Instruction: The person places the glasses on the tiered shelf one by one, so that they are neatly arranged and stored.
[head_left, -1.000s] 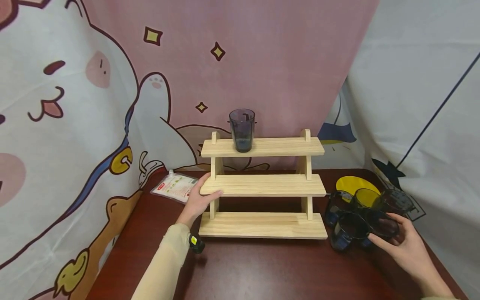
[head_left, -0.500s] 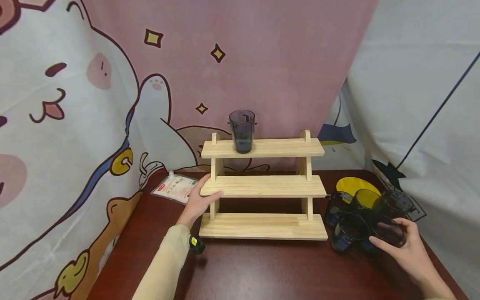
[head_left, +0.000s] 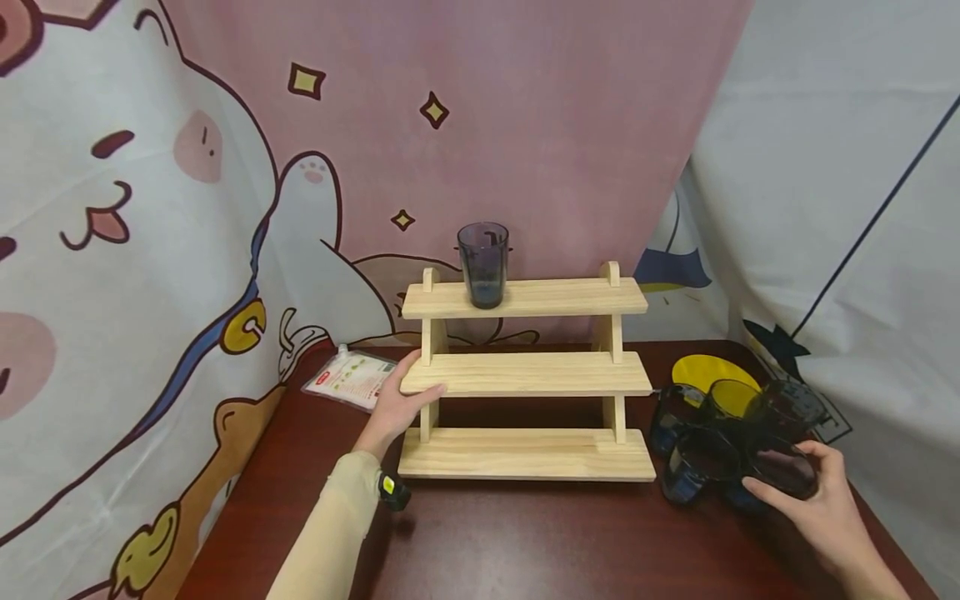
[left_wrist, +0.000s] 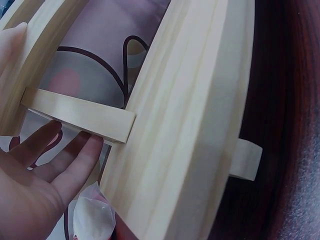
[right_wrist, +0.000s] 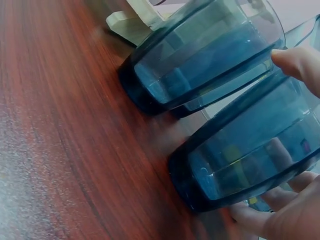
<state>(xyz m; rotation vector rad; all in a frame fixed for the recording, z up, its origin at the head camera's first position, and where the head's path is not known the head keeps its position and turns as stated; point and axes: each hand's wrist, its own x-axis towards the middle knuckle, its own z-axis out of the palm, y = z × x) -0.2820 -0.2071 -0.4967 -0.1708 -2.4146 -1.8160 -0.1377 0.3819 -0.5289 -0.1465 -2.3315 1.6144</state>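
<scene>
Gripping dark glass point(head_left: 783, 468) at right of desk point(head_left: 555, 542): right hand point(head_left: 813, 500), thumb and fingers spread round its sides. Other dark glasses point(head_left: 701, 462) bunched left of it and beyond. Left hand point(head_left: 393, 404) holds left end of wooden rack point(head_left: 525, 454), thumb on middle shelf point(head_left: 532, 372), fingers at upright point(left_wrist: 85, 114). Purplish glass point(head_left: 484, 271) upright on top shelf point(head_left: 570, 297); printed pouch point(head_left: 352, 377) flat, left of rack.

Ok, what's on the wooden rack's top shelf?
One dark tinted glass stands upright on the top shelf, left of centre. What its base covers can't be seen.
</scene>
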